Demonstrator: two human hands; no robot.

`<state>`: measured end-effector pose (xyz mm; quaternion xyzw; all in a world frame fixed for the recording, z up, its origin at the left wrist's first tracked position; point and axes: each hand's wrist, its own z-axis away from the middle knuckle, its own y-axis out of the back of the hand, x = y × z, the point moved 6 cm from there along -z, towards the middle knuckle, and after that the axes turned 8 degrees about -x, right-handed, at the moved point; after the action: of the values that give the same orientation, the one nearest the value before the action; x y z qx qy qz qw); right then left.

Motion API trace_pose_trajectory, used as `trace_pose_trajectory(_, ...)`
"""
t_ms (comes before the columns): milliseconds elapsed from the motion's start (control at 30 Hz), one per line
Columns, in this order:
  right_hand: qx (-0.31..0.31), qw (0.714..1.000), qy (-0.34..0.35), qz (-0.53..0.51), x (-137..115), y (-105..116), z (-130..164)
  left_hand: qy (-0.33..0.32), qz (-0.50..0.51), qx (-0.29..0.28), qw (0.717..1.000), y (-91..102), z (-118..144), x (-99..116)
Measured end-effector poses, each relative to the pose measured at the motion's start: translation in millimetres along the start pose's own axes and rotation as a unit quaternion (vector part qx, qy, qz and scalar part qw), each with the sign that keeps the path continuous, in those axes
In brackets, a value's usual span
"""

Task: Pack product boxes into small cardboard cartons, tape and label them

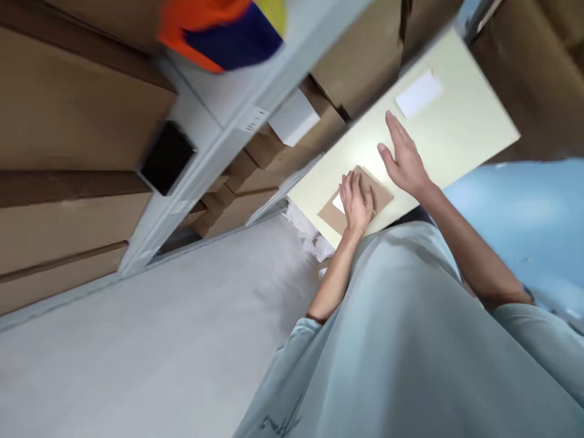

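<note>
A flat brown cardboard packet (376, 193) with a white label lies on the cream tabletop (474, 115). My left hand (354, 201) rests flat on the packet, fingers stretched out and partly covering the label. To the right, my right hand (404, 159) is held over the tabletop, its thumb apart from the outstretched fingers and nothing in it. A white paper slip (418, 93) lies just beyond its fingertips.
Metal shelving (228, 131) with cardboard boxes (68, 97) runs along the left. On it sit a black phone-like object (168, 157) and an orange and blue packet (228, 36). Crumpled white paper (303, 225) lies below the table, above the grey floor (150, 340). A blue surface (524, 219) is at right.
</note>
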<state>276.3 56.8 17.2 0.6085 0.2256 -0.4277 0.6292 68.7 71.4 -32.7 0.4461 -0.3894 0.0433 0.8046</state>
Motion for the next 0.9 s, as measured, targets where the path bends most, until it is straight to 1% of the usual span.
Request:
trace_pose_trajectory(67,-0.022,0.994,-0.079,-0.077,56,-36,58,0.028,-0.032,-0.02,0.999,-22.7,6,-5)
trace_pose_trajectory(133,-0.042,0.976,-0.155,-0.148,92,-72,109,0.059,-0.061,-0.023,0.996,-37.1,8,-8)
trace_pose_trajectory(200,-0.067,0.951,-0.223,-0.205,110,-102,146,0.08,-0.088,-0.022,0.993,-44.0,7,-10)
trace_pose_trajectory(233,-0.08,0.938,-0.247,-0.228,112,-113,158,0.086,-0.102,-0.019,0.991,-45.1,6,-11)
trace_pose_trajectory(300,-0.098,0.92,-0.269,-0.267,110,-129,169,0.088,-0.125,-0.008,0.988,-44.9,5,-11)
trace_pose_trajectory(400,-0.1,0.91,-0.254,-0.311,102,-136,165,0.091,-0.141,0.009,0.986,-43.7,5,-13)
trace_pose_trajectory(533,-0.094,0.913,-0.23,-0.323,104,-130,144,0.109,-0.135,0.002,0.985,-46.1,4,-16)
trace_pose_trajectory(600,-0.111,0.914,-0.219,-0.324,109,-129,130,0.12,-0.126,-0.004,0.985,-47.8,3,-17)
trace_pose_trajectory(667,-0.134,0.91,-0.211,-0.331,113,-134,113,0.124,-0.114,-0.008,0.986,-49.9,2,-18)
trace_pose_trajectory(800,-0.161,0.901,-0.2,-0.35,118,-148,83,0.102,-0.111,0.002,0.989,-53.3,3,-18)
trace_pose_trajectory(867,-0.157,0.899,-0.212,-0.351,118,-149,79,0.081,-0.114,0.014,0.99,-52.3,5,-16)
trace_pose_trajectory(900,-0.144,0.899,-0.223,-0.348,118,-146,80,0.07,-0.111,0.02,0.991,-50.6,5,-15)
